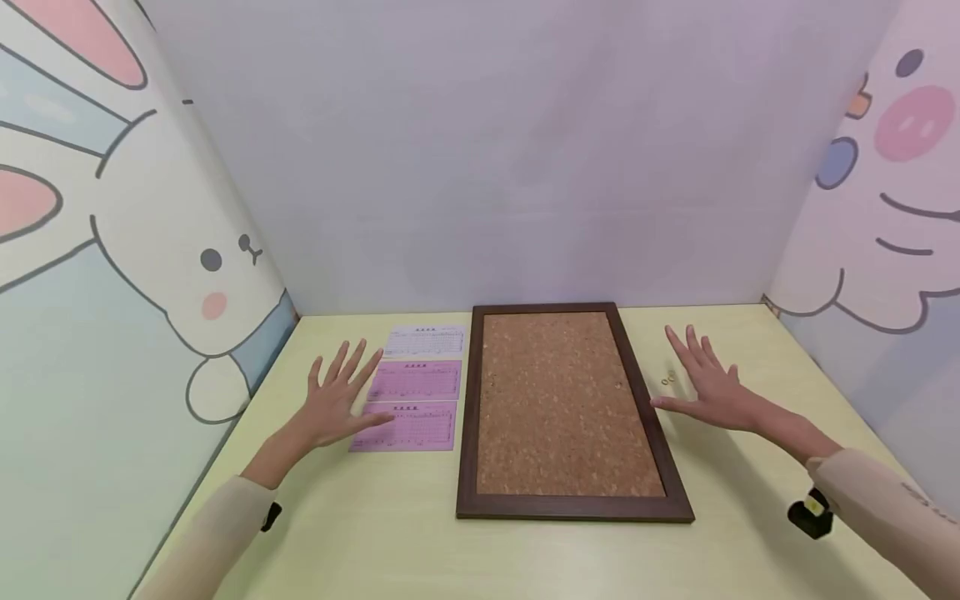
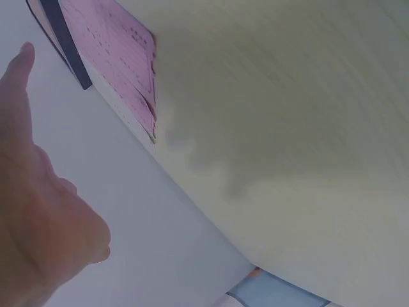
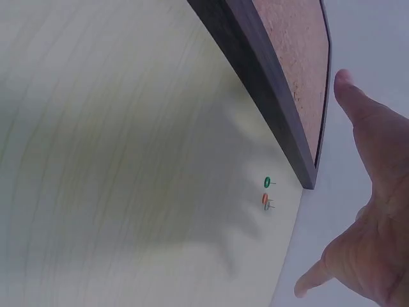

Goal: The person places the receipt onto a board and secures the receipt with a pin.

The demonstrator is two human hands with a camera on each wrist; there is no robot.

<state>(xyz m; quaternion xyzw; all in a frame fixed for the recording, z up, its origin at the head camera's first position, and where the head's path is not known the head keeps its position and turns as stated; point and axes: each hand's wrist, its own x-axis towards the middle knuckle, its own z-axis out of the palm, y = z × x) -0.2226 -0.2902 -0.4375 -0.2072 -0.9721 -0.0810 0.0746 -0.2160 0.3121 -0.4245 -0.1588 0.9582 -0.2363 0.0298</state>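
Hands, left (image 1: 335, 400) and right (image 1: 708, 385), spread wide, seemingly hovering, flanking corkboard (image 1: 562, 408) edges; pushpins (image 3: 267, 193) beside right.

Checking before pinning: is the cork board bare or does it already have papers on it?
Bare. The cork board shows only cork; three slips lie beside it.

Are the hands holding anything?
No. The left hand hovers spread by the pink slips, and the right hand spread by the pushpins.

Two pink slips (image 1: 408, 404) and a white slip (image 1: 425, 340) lie flat in a column on the surface, just left of a dark-framed cork board (image 1: 558, 404). Small push pins (image 1: 667, 379), green and orange, lie just right of the board's far end.
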